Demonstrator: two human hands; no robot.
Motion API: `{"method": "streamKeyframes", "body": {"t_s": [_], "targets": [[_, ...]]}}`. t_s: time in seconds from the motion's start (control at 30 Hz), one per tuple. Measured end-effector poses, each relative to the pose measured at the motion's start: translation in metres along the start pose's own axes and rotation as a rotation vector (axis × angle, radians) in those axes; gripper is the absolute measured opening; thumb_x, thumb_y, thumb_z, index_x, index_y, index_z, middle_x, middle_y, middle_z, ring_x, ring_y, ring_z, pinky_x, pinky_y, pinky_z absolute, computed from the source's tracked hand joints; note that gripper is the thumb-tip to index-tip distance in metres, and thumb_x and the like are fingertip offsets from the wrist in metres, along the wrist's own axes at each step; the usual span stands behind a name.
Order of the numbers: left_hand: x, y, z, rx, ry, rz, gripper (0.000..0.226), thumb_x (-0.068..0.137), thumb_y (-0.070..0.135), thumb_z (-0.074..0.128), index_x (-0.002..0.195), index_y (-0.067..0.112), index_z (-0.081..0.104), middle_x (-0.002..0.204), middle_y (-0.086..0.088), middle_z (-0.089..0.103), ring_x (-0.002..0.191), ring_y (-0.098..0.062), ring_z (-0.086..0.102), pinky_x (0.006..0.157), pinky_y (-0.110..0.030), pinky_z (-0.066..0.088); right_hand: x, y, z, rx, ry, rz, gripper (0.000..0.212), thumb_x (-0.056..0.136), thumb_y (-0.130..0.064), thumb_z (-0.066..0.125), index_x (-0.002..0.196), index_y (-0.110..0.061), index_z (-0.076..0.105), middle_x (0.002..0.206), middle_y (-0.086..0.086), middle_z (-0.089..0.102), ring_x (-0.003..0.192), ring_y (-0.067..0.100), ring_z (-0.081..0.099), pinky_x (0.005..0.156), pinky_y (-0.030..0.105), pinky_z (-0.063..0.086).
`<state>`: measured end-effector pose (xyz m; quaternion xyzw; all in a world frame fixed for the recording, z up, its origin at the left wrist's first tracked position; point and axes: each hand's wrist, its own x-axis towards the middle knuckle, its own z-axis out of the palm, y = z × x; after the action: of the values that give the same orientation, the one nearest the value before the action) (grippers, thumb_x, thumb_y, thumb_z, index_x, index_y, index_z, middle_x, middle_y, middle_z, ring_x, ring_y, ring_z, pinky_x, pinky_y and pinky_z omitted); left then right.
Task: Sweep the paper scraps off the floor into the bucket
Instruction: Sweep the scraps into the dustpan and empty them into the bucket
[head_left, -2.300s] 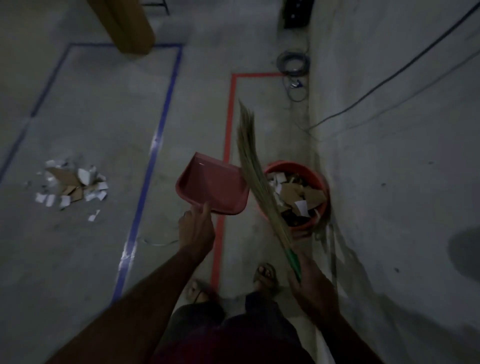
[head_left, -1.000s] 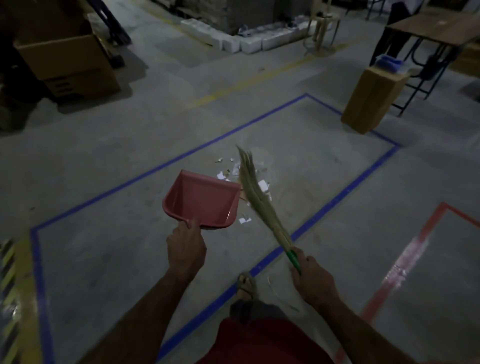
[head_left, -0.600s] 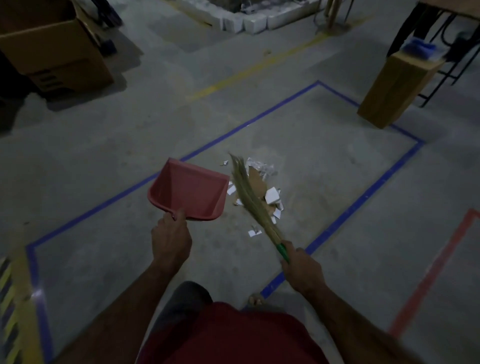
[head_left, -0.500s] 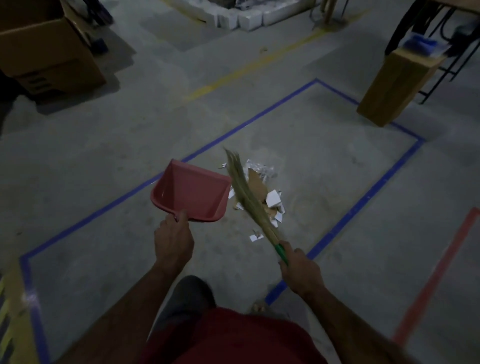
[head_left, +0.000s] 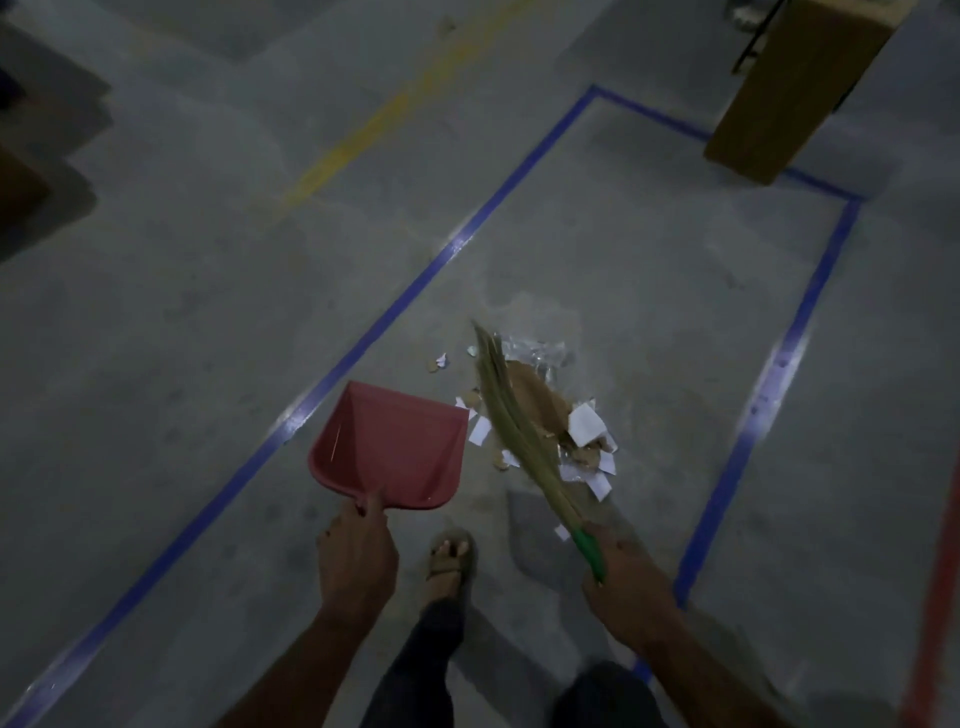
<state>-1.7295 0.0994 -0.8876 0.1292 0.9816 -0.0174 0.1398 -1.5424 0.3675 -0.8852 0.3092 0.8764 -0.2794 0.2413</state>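
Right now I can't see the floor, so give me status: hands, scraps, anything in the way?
Left hand grips dustpan, empty. Right hand grips broom. Scraps piled on floor beyond broom. Bucket out of view. Own foot nearby, clear.

Bare floor (head_left: 649, 270) beyond scraps (head_left: 582, 436)

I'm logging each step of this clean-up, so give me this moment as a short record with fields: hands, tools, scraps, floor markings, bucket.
left hand: left hand grips the handle of the red plastic dustpan, which looks empty
right hand: right hand grips the green handle of the straw hand broom
scraps: pile of white paper and brown cardboard scraps on the floor, under and right of the broom bristles
floor markings: blue tape rectangle around the pile
bucket: not in view
other: tan cardboard box at top right
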Motion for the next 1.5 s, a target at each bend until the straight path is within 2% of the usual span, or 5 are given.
{"method": "streamKeyframes", "body": {"t_s": [0.47, 0.63, 0.83, 1.23, 1.5], "targets": [[0.237, -0.027, 0.156, -0.009, 0.074, 0.077, 0.030, 0.094, 0.017, 0.055, 0.124, 0.020, 0.052, 0.092, -0.014, 0.058, 0.078, -0.037, 0.060, 0.063, -0.041, 0.043, 0.395, -0.103, 0.139, 0.320, -0.099, -0.014, 0.052, 0.095, -0.022, 0.054, 0.146, -0.020, 0.042, 0.130, 0.015, 0.058, 0.116, 0.037, 0.059, 0.092, 0.040, 0.048], [0.266, -0.015, 0.189, -0.009, 0.009, 0.128, 0.029, 0.094, 0.021, 0.054, 0.123, 0.022, 0.048, 0.092, -0.015, 0.055, 0.082, -0.040, 0.058, 0.066, -0.044, 0.044, 0.348, -0.044, 0.172, 0.615, -0.137, 0.120, 0.024, 0.095, -0.022, 0.062, 0.117, -0.027, 0.055, 0.091, -0.002, 0.063, 0.080, 0.021, 0.062, 0.066, 0.032, 0.049], [0.270, 0.012, 0.186, -0.019, -0.057, 0.130, 0.028, 0.093, 0.019, 0.054, 0.120, 0.021, 0.050, 0.090, -0.014, 0.052, 0.080, -0.040, 0.057, 0.067, -0.045, 0.045, 0.214, 0.029, 0.159, 0.610, -0.121, 0.172, 0.043, 0.096, -0.026, 0.062, 0.133, -0.041, 0.046, 0.122, -0.014, 0.061, 0.098, -0.015, 0.056, 0.081, 0.003, 0.043], [0.267, 0.021, 0.205, 0.051, -0.101, 0.180, 0.030, 0.089, 0.017, 0.063, 0.118, 0.019, 0.053, 0.089, -0.014, 0.052, 0.076, -0.040, 0.059, 0.064, -0.045, 0.045, 0.266, 0.081, 0.066, 0.233, 0.209, 0.139, 0.055, 0.089, -0.024, 0.069, 0.139, -0.036, 0.047, 0.101, -0.008, 0.053, 0.076, 0.002, 0.056, 0.063, 0.016, 0.045], [0.259, 0.035, 0.230, 0.089, -0.150, 0.224, 0.028, 0.092, 0.020, 0.059, 0.118, 0.018, 0.050, 0.092, -0.014, 0.054, 0.081, -0.041, 0.060, 0.065, -0.044, 0.045, 0.412, 0.105, 0.029, -0.006, 0.049, 0.288, 0.066, 0.087, -0.031, 0.065, 0.147, -0.035, 0.038, 0.126, 0.014, 0.057, 0.103, 0.032, 0.062, 0.089, 0.048, 0.054]]}}
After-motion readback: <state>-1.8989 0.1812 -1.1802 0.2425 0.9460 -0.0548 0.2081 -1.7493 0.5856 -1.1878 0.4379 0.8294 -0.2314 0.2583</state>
